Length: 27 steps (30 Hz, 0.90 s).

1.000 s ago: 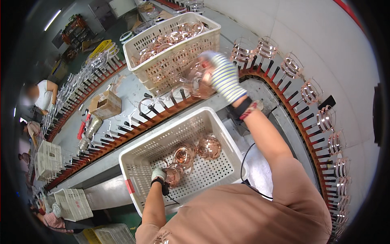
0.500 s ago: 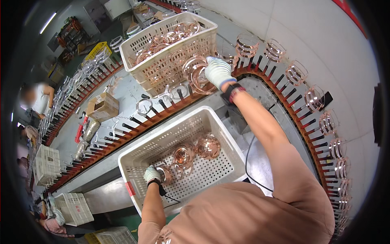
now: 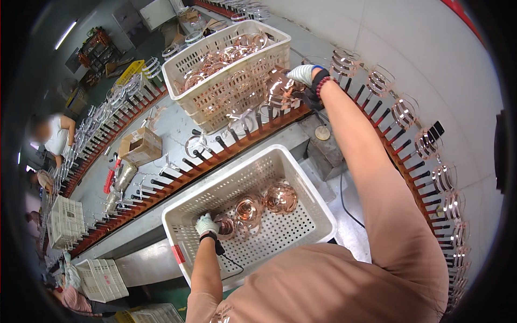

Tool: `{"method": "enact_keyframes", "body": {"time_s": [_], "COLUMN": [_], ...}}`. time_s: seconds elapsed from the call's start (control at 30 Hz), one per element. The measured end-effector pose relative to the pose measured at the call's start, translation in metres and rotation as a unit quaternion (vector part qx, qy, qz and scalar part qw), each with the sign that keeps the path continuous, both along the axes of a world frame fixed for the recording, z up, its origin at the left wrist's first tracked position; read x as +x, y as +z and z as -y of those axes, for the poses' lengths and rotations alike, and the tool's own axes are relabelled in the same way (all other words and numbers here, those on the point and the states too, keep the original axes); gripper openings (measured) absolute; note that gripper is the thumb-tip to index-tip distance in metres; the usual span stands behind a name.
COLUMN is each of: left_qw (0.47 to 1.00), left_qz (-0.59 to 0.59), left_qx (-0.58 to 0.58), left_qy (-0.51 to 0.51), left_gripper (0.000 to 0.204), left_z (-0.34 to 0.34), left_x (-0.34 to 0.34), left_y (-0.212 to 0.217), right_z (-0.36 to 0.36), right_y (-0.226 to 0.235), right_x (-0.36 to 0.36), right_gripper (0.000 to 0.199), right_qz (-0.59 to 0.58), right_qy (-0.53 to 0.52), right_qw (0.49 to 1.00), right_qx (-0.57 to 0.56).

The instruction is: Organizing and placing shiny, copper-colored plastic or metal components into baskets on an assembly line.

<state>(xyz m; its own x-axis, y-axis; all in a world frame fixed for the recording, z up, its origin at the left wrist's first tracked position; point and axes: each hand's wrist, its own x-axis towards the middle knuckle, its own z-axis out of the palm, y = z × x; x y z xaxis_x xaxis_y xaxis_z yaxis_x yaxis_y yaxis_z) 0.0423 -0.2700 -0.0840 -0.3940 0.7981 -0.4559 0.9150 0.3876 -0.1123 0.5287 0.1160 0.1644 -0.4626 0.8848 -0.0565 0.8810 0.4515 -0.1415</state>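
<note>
My gloved left hand (image 3: 207,225) is down inside a white perforated crate (image 3: 318,207) in front of me, closed on a copper wire coil (image 3: 224,226). Two more copper coils (image 3: 280,197) lie on the crate floor beside it. My gloved right hand (image 3: 301,74) reaches far forward and grips another copper coil (image 3: 279,89) at the black pegs of the red-brown conveyor rail (image 3: 215,157), just beside a beige crate (image 3: 207,105) full of copper coils.
Coils hang on pegs (image 3: 405,114) along the curved rail at right. A cardboard box (image 3: 140,146) and hand tools (image 3: 116,180) lie on the grey table. Other white crates (image 3: 67,220) stand at left, where another person (image 3: 54,137) works. A black cable (image 3: 344,199) runs by the crate.
My right hand has dropped from above the beige crate down to the rail pegs, carrying a coil. My left hand stays in the white crate, shifting slightly.
</note>
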Motion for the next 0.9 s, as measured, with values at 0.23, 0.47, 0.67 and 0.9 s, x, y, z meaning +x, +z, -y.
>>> {"method": "enact_keyframes", "body": {"time_s": [0.23,0.47,0.67,0.9], "left_qw": [0.996,0.989,0.965,0.987], "left_qz": [0.055,0.074,0.157,0.103], "left_qx": [0.040,0.131,0.206,0.106], "left_qy": [0.057,0.016,-0.046,0.058], "left_gripper": [0.071,0.055,0.049,0.043], "left_z": [0.026,0.042,0.052,0.147], "left_x": [-0.018,-0.019,0.017,0.001], "left_y": [-0.009,-0.004,0.002,0.015], "right_z": [0.087,0.101,0.020,0.175], "right_y": [-0.015,0.006,-0.063,0.036], "right_x": [-0.072,-0.004,0.157,-0.071], "right_gripper": [0.036,0.032,0.059,0.034], "right_qz": [-0.076,-0.434,-0.385,-0.064], "right_qy": [-0.183,-0.168,0.046,-0.185], "right_qw": [0.976,0.768,0.912,0.971], "right_qx": [0.089,0.440,-0.131,0.138]}}
